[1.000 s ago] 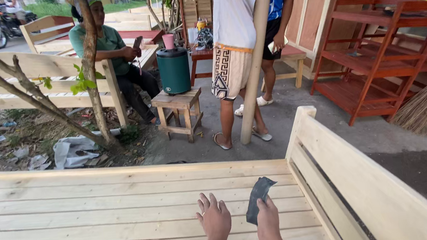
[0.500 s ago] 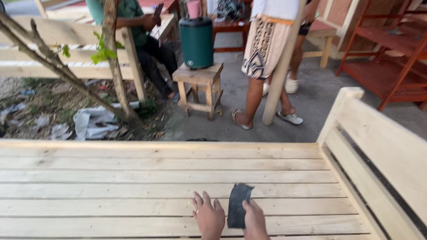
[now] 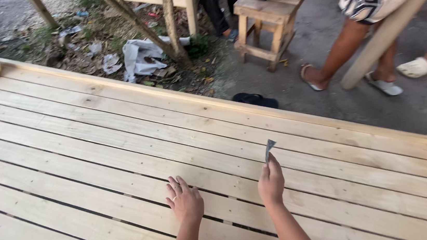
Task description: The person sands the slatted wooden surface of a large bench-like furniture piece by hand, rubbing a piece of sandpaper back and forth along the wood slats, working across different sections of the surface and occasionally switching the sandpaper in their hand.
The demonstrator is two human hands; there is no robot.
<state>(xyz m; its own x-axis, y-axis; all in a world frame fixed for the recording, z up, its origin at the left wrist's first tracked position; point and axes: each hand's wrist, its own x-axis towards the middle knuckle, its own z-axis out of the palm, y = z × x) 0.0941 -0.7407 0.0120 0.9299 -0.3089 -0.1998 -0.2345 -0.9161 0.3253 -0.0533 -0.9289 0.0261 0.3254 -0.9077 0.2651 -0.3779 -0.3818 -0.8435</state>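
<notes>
Right hand (image 3: 271, 183) extended forward, grip pinching grey sandpaper piece (image 3: 269, 148) upright above slatted wooden platform (image 3: 122, 144). Left hand (image 3: 185, 201) palm-down, fingers curled, resting on slat.

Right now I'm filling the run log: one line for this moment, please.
left hand: flat on slatted wooden platform | right hand: holds grey sandpaper piece upright above slats

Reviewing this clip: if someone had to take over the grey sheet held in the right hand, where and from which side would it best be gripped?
Probably the free upper end of the grey sheet, pinched across its flat faces from above or the far side. The right hand holds its lower end, so it stands upright, edge-on to the camera, above the wooden slats. The left hand rests flat on the slats, clear of it.
</notes>
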